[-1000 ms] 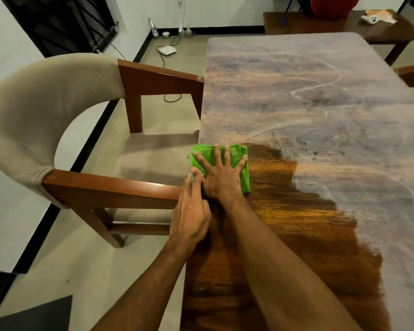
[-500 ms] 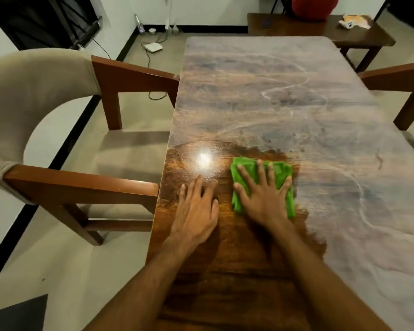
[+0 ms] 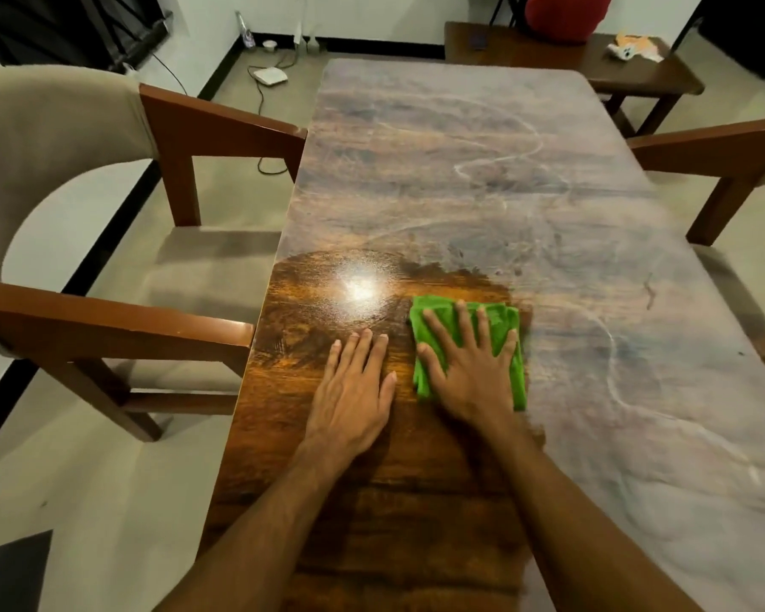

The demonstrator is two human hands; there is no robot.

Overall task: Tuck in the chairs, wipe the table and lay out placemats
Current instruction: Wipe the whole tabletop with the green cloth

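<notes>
The right hand [image 3: 471, 368] presses flat, fingers spread, on the green cloth [image 3: 511, 346]; the folded cloth's long axis runs away from the person along the table [image 3: 482, 178]. The left hand [image 3: 354, 390] lies flat, holding nothing, just beside.

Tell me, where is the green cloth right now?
The green cloth lies flat on the table, near the middle of the head view, under the right hand, beside the left hand.

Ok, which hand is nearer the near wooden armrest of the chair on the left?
Left. The left hand lies flat on the table, just right of the armrest; the right hand is farther right, pressing on the green cloth.
</notes>
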